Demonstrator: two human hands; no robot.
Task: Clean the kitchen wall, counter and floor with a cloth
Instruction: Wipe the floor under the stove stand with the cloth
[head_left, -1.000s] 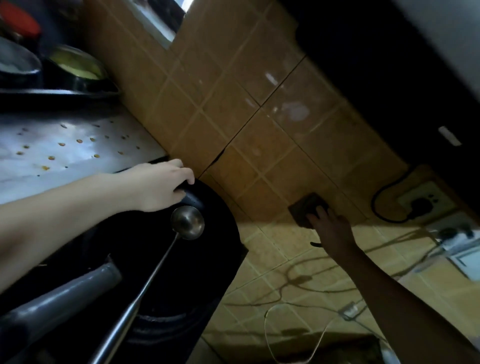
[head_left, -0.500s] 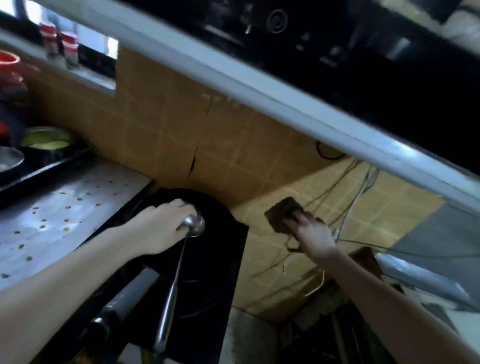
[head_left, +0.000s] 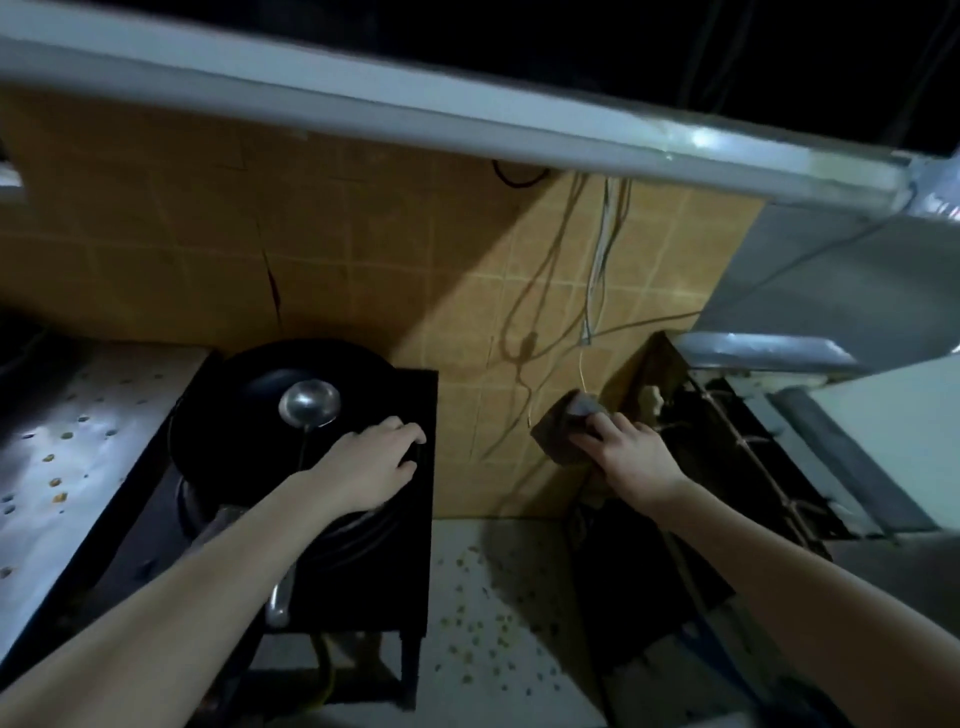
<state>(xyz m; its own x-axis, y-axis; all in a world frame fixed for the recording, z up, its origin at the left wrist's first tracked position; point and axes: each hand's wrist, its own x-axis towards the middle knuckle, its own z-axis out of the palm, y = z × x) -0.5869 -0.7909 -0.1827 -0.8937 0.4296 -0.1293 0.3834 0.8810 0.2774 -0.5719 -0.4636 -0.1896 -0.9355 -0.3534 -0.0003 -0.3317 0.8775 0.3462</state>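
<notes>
Closest in, the speckled floor (head_left: 483, 623) shows between the two forearms, not yet wiped as far as its scattered crumbs suggest. Just above it stands the black stove (head_left: 410, 525) with a dark wok (head_left: 249, 384) on top and a steel ladle (head_left: 310, 404) lying in the bowl. The left hand (head_left: 382, 462) rests palm-down on the wok's right rim, fingers relaxed and loosely bent over the edge; it holds nothing, and I judge it is there as a brace, taking the body's weight during the lean toward the wall. To the left, the steel counter (head_left: 78, 441) is dotted with bits and looks untouched. Further out, the right hand (head_left: 628, 457) has its fingers curled over a folded dark cloth (head_left: 563, 434) and presses it flat against the lower part of the tan tiled wall (head_left: 363, 260), low in the corner beside some dark equipment I cannot make out. Loose wires (head_left: 597, 270) hang down the tiles just above the cloth, so an upward stroke could snag them. Farthest off, the grey hood edge (head_left: 467, 119) shades the upper tiles.
</notes>
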